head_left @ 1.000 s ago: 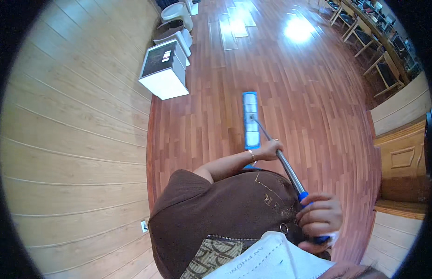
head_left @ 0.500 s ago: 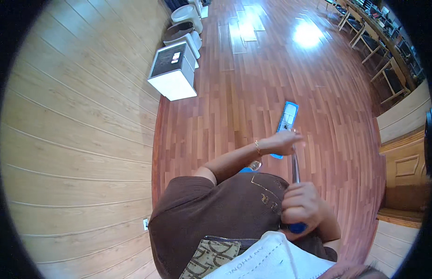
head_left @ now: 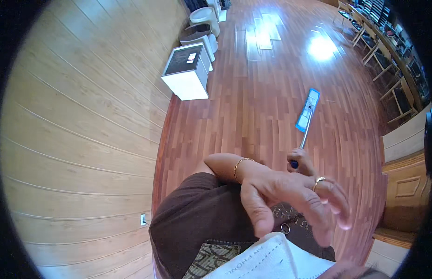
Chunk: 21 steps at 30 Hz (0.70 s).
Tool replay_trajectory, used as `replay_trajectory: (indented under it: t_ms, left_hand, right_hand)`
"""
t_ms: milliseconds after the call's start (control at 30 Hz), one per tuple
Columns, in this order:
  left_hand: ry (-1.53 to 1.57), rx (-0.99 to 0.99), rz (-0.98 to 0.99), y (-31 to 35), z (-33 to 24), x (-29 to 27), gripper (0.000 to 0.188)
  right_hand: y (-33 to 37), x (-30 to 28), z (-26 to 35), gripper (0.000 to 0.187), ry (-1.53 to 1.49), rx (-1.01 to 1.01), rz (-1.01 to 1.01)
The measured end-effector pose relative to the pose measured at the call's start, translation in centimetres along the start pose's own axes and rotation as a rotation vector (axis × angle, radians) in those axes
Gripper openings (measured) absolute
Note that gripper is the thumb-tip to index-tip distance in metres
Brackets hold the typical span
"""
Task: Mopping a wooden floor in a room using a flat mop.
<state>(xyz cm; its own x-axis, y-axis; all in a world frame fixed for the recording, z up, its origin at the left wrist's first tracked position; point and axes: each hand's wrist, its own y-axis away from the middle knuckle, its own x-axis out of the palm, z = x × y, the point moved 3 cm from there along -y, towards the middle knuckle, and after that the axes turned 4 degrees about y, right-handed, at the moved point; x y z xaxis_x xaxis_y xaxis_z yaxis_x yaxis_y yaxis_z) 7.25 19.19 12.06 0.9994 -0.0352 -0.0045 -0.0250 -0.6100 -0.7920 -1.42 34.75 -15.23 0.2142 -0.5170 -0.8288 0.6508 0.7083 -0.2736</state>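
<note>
The mop (head_left: 308,110) lay ahead and to the right on the wood floor (head_left: 258,121), its blue-edged head slanted and seemingly flat, the handle (head_left: 305,137) running back toward the body. The right hand (head_left: 301,161) had its fingers curled tight round the handle near the blue end. The left hand (head_left: 290,188) was off the handle, up close to the camera beside the white mask (head_left: 267,253), its fingers loosely bent and parted, with nothing seen in them.

Steering the mop well one-handed seemed to call for a firm wrist and a low handle, so that the head stayed flat and did not twist at its joint; the left hand back on the shaft would have given steadier, more even pressure.

Along the left wall (head_left: 85,139) stood a white cabinet (head_left: 192,83), with pale rounded bins (head_left: 202,21) behind it. On the right, chairs (head_left: 404,97) lined a cluttered tabletop, and a wooden door (head_left: 407,186) stood nearer. Chair legs and the cabinet's corner looked likeliest to catch the head; the floor between them offered a wide lane.
</note>
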Motion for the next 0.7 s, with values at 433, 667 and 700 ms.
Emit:
replay_trajectory:
  t_ms: [433, 667, 700]
  left_hand:
    - [0.542, 0.162, 0.113, -1.9, 2.7, 0.7, 0.067]
    - [0.614, 0.079, 0.199, -2.8, 2.7, -0.1, 0.061]
    - [0.621, 0.078, 0.208, -2.9, 2.8, -0.5, 0.061]
  right_hand:
    - [1.2, -9.3, 11.1, 0.019, -0.165, 0.221, -0.287]
    - [6.6, -8.5, 8.3, 0.017, -0.308, 0.242, -0.432]
    - [7.4, -7.7, 7.4, 0.017, -0.347, 0.232, -0.467]
